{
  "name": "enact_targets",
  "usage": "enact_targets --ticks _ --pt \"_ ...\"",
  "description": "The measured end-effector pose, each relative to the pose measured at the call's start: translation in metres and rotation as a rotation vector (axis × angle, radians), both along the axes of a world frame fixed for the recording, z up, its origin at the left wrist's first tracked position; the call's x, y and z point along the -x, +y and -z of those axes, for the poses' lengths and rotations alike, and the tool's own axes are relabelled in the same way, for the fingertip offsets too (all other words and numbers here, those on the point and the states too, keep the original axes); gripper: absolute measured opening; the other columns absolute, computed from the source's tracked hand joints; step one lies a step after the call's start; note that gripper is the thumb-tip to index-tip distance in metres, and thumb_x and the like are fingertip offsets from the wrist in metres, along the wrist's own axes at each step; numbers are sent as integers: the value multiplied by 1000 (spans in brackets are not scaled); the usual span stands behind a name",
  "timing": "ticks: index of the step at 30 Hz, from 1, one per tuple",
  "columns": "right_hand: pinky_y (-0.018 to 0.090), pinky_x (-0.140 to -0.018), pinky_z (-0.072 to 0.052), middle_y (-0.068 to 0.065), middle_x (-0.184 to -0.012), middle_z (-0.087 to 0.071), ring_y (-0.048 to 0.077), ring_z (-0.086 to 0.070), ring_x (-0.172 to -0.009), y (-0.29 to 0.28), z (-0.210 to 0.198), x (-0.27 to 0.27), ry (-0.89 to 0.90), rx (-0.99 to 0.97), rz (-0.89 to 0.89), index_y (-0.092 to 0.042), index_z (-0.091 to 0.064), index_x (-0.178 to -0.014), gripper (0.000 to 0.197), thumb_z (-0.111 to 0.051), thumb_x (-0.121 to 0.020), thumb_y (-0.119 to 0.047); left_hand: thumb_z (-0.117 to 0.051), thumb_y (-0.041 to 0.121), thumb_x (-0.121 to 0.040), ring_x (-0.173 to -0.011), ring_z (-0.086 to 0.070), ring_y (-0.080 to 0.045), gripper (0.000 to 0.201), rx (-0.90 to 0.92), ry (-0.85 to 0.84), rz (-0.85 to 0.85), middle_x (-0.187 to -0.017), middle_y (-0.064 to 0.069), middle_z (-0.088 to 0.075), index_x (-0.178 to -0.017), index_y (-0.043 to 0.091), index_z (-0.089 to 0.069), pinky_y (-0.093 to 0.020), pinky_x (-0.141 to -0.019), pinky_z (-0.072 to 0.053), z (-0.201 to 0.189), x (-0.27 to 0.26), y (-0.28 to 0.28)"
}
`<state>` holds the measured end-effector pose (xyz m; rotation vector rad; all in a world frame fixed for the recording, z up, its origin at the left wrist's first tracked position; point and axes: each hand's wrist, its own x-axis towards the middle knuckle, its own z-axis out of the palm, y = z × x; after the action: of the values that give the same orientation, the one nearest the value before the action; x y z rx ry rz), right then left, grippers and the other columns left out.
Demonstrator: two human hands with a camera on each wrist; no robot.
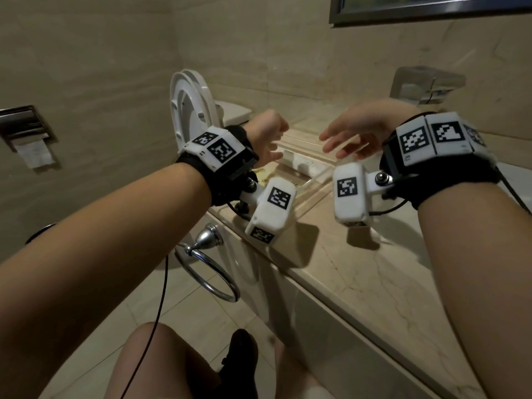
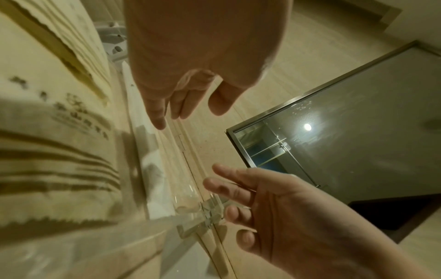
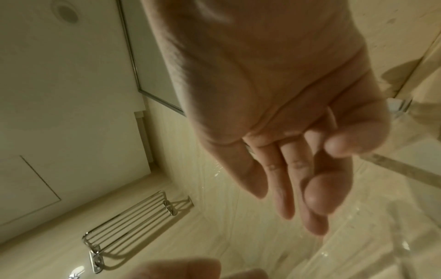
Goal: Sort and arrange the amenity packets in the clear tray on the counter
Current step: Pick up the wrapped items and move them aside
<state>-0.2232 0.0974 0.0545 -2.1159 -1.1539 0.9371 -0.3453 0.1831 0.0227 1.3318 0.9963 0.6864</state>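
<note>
A clear tray (image 1: 312, 184) sits at the back left of the marble counter (image 1: 359, 269), mostly hidden behind my wrists. White packets (image 1: 305, 167) lie in it. Both hands hover just above the tray and hold nothing. My left hand (image 1: 269, 139) is over its left end with relaxed fingers, and my right hand (image 1: 349, 139) is over its right end with fingers stretched leftward. The left wrist view has cream printed packets (image 2: 59, 132) close up, the tray's clear wall (image 2: 190, 196), my left hand (image 2: 167, 105) and my right hand (image 2: 250, 198). My right hand (image 3: 298, 179) shows an empty palm.
A toilet with its lid raised (image 1: 193, 108) stands left of the counter. A chrome towel ring (image 1: 207, 269) hangs on the counter's front, a paper holder (image 1: 26, 133) on the left wall, and a chrome dispenser (image 1: 426, 84) on the back wall.
</note>
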Motion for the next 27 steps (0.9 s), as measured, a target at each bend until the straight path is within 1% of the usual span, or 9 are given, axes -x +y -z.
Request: enact_targets --ticks 3,6,10,13,14,17,20,24,27 --pt "19 -56 -37 -4 -84 -59 8 -50 -64 -6 -5 2 -12 -35 15 -13 -49 -130 33 -39 -100 -21 -36 8 -96 -135 -35 -27 43 -12 -28 1 -144 -13 -40 -138 1 -38 -37 -104 -36 -6 -2 -6" --pt "19 -57 -36 -5 -81 -59 8 -50 -63 -14 -6 1 -18 -46 35 -14 -50 -130 33 -41 -99 -21 -35 9 -97 -134 -36 -27 40 -33 -44 20 -142 -12 -41 -136 1 -40 -37 -103 -37 -12 -7 -12" --pt "19 -58 -35 -5 -79 -58 8 -48 -62 -29 -7 -5 -35 -44 83 -13 -51 -129 33 -42 -99 -20 -36 9 -97 -131 -39 -26 38 -46 -52 65 -139 -11 -45 -133 1 -44 -35 -99 -39 -17 -18 -22" --pt "20 -59 -35 -4 -78 -57 9 -47 -63 -41 -10 -10 -64 -33 109 -12 -51 -130 33 -41 -99 -21 -35 8 -97 -130 -40 -26 37 -50 -64 97 -130 -10 -48 -132 1 -44 -34 -94 -40 -21 -29 -30" --pt "20 -59 -35 -4 -78 -57 9 -47 -63 -44 -12 -11 -73 -32 120 -12 -51 -129 33 -41 -99 -21 -34 8 -97 -129 -41 -25 37 -50 -69 109 -130 -10 -48 -132 0 -44 -33 -93 -40 -22 -32 -33" --pt "20 -57 -35 -4 -77 -57 9 -47 -61 -54 -15 -13 -118 -23 150 -12 -51 -129 33 -40 -99 -21 -33 6 -97 -130 -41 -26 37 -53 -77 145 -137 -11 -46 -132 0 -43 -32 -90 -40 -23 -43 -43" --pt "21 -56 -36 -3 -77 -57 10 -47 -60 -65 -17 -15 -141 -13 172 -11 -51 -129 33 -40 -99 -21 -33 6 -96 -129 -41 -27 38 -53 -81 170 -137 -11 -46 -132 1 -43 -33 -89 -40 -23 -54 -55" --pt "22 -53 -38 -3 -76 -60 10 -49 -59 -82 -19 -23 -179 -31 236 -10 -53 -125 31 -46 -97 -20 -32 6 -97 -129 -42 -27 38 -37 -93 205 -136 -10 -48 -132 -1 -44 -33 -88 -42 -22 -69 -67" --pt "21 -50 -40 -1 -74 -60 11 -49 -57 -98 -19 -31 -206 -66 287 -7 -56 -121 28 -49 -96 -17 -29 7 -97 -127 -43 -27 39 -26 -102 237 -135 -10 -49 -132 0 -45 -33 -86 -43 -22 -81 -75"
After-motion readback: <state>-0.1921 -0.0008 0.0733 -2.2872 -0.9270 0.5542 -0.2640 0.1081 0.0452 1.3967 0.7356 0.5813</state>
